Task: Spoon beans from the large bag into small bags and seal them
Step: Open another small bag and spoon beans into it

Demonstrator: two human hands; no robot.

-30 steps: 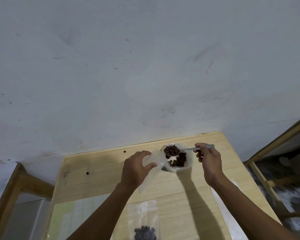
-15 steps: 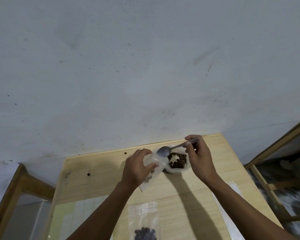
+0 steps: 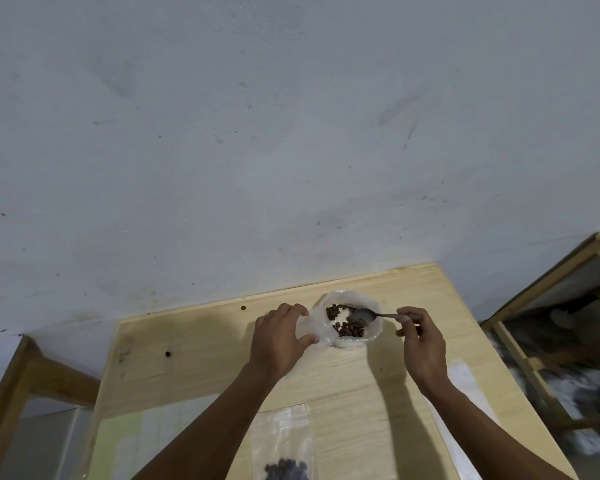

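Observation:
The large clear bag (image 3: pixel 373 332) stands open near the far edge of the wooden table (image 3: pixel 194 355), with dark brown beans (image 3: pixel 347 329) inside. My right hand (image 3: pixel 421 344) pinches the handle of a metal spoon (image 3: pixel 364 315), whose bowl is down in the large bag's mouth. My left hand (image 3: pixel 279 337) grips a small clear bag (image 3: pixel 314 329) held just left of the large bag. What the small bag holds is hidden by my fingers and the plastic.
A flat small bag (image 3: pixel 284 441) with beans at its bottom lies at the near edge between my forearms. A white strip of plastic (image 3: pixel 465 379) lies along the table's right side. A wall stands behind the table; wooden frames flank it at left (image 3: pixel 4 386) and right (image 3: pixel 520 344).
The spoon carried beans from the large bag to the small bag, emptied there, and has now swung back right into the large bag. My left hand has stayed on the small bag.

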